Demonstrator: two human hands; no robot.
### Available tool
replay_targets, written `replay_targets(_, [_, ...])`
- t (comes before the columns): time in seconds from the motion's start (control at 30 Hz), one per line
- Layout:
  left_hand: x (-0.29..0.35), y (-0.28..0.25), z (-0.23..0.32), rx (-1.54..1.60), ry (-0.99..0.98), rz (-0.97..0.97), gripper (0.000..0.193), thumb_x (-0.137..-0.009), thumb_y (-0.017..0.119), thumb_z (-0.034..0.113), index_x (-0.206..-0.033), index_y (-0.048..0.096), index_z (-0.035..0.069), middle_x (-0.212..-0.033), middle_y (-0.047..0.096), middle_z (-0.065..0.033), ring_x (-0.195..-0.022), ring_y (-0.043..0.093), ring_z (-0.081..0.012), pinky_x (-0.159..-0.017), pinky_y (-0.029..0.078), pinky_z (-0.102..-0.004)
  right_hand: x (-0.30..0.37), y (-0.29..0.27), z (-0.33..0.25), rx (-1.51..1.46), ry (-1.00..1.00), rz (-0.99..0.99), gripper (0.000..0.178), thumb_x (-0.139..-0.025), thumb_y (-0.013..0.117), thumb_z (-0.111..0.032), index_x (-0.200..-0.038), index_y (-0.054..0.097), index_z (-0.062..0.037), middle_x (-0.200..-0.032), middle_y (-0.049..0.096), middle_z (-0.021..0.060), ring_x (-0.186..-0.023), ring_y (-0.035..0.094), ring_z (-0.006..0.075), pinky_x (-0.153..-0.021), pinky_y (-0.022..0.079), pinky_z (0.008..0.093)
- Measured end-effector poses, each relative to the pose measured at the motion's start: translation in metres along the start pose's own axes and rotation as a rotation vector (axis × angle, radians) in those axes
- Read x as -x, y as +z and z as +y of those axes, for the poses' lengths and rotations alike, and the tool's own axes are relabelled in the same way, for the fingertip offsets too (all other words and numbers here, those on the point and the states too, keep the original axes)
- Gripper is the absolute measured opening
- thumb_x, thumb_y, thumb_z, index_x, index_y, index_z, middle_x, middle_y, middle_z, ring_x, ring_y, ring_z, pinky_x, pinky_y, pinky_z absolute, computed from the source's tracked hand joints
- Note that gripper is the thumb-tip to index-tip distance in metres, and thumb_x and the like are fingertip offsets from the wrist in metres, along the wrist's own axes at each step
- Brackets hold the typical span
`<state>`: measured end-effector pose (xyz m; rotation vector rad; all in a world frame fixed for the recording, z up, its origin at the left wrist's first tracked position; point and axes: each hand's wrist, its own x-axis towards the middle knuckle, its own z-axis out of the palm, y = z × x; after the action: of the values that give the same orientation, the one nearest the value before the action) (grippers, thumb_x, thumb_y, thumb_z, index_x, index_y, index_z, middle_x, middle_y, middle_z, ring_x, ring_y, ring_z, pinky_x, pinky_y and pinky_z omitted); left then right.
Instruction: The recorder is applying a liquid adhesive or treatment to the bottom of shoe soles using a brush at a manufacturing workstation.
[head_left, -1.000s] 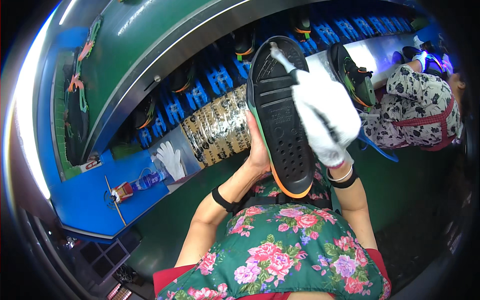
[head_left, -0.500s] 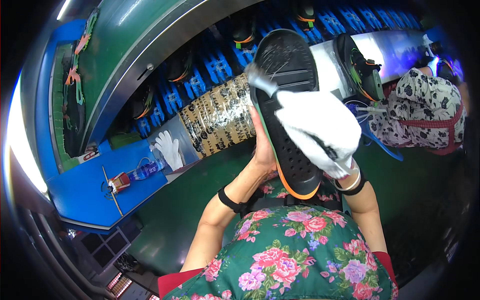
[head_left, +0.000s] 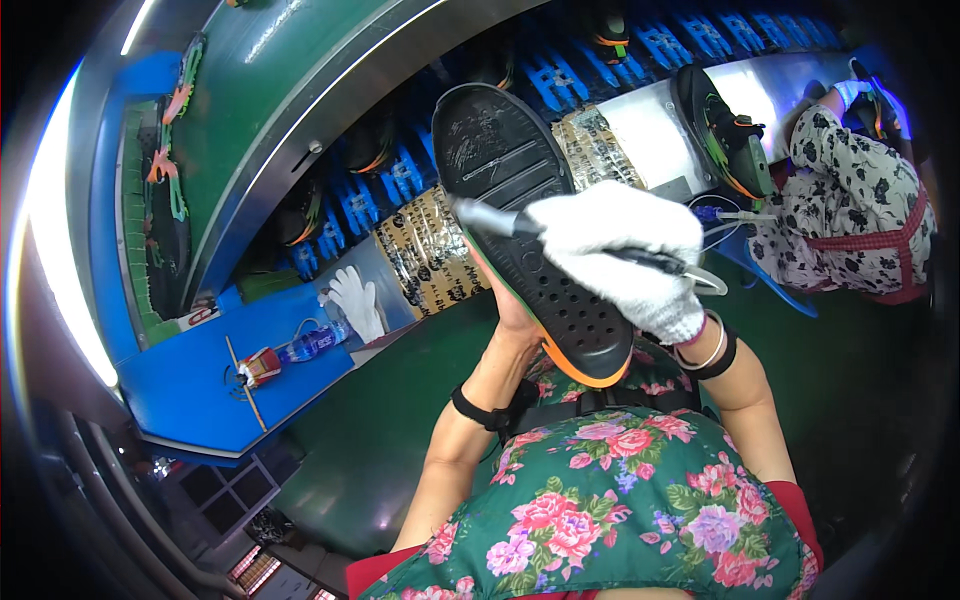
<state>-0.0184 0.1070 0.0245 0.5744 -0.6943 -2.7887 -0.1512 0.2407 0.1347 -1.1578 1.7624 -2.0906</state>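
A long black shoe sole (head_left: 560, 270) tilts up in front of my apron, its grooved and holed face toward me. The heel end nearest me has an orange edge, and the toe end looks wet and streaked. My bare left hand (head_left: 512, 300) grips the sole by its left side; its fingers are mostly hidden beneath. Over the middle of the sole, my right hand (head_left: 625, 255) in a white knitted glove is closed round a brush (head_left: 487, 214) with a pale tip. The tip is at the sole's left edge. A clear tube (head_left: 706, 280) trails from the glove.
Beyond the sole runs a line of blue racks (head_left: 555, 85) behind a metal ledge with a taped cardboard patch (head_left: 425, 255). A black shoe (head_left: 715, 130) stands on the ledge. A blue side table (head_left: 215, 395) holds a bottle (head_left: 312, 343); a spare glove (head_left: 357, 303) lies nearby. Another person (head_left: 850, 210) sits right.
The toe end of the sole has swung left. My right hand has moved the brush left and down, from the upper sole to its left edge.
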Motion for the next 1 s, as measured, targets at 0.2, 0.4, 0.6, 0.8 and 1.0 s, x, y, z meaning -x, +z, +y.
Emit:
replay_targets(0.2, [-0.006, -0.007, -0.003, -0.293, -0.060, 0.136, 0.105, -0.101, 0.019, 0.092, -0.164, 0.046, 0.013, -0.156, 0.059, -0.0078, -0.141, 0.060, -0.0268, -0.121, 0.048, -0.0460, -0.001, -0.006, 0.006, 0.318, -0.201, -0.206, 0.028, -0.092, 0.079, -0.006, -0.120, 0.083, -0.0056, -0.120, 0.082, 0.0137, -0.107, 0.078, 0.0301, -0.092, 0.062, 0.0406])
replay_targets(0.4, [-0.028, -0.009, 0.002, 0.131, 0.009, -0.198, 0.077, -0.113, 0.037, 0.069, -0.157, 0.053, 0.008, -0.148, 0.067, -0.0129, -0.130, 0.069, -0.0314, -0.115, 0.054, -0.0486, -0.002, -0.030, 0.010, 0.205, -0.159, 0.032, 0.033, -0.090, 0.082, -0.012, -0.122, 0.082, -0.0053, -0.124, 0.081, 0.0151, -0.108, 0.077, 0.0340, -0.092, 0.062, 0.0423])
replay_targets(0.6, [-0.027, 0.001, 0.006, 0.072, -0.141, -0.291, 0.108, -0.098, 0.026, 0.095, -0.159, 0.054, 0.010, -0.147, 0.067, -0.0103, -0.131, 0.067, -0.0274, -0.114, 0.054, -0.0464, 0.000, -0.023, -0.009, 0.250, -0.254, -0.164, 0.035, -0.085, 0.083, -0.004, -0.120, 0.084, -0.0062, -0.120, 0.082, 0.0133, -0.106, 0.079, 0.0330, -0.092, 0.061, 0.0413])
replay_targets(0.8, [-0.024, 0.011, 0.002, -0.134, -0.049, -0.049, 0.102, -0.103, 0.028, 0.090, -0.164, 0.050, 0.011, -0.152, 0.064, -0.0066, -0.134, 0.063, -0.0236, -0.119, 0.049, -0.0425, 0.022, -0.014, 0.011, 0.472, -0.145, 0.002, 0.022, -0.087, 0.082, 0.006, -0.108, 0.084, -0.0010, -0.111, 0.083, 0.0189, -0.102, 0.080, 0.0340, -0.094, 0.061, 0.0434])
replay_targets(1.0, [-0.016, 0.021, 0.015, 0.062, 0.167, -0.003, 0.095, -0.106, 0.031, 0.086, -0.162, 0.053, 0.013, -0.143, 0.069, -0.0006, -0.124, 0.067, -0.0152, -0.106, 0.057, -0.0325, 0.017, 0.019, 0.010, 0.075, -0.097, -0.071, 0.014, -0.089, 0.081, 0.004, -0.102, 0.084, -0.0028, -0.102, 0.082, 0.0144, -0.095, 0.078, 0.0269, -0.089, 0.060, 0.0397])
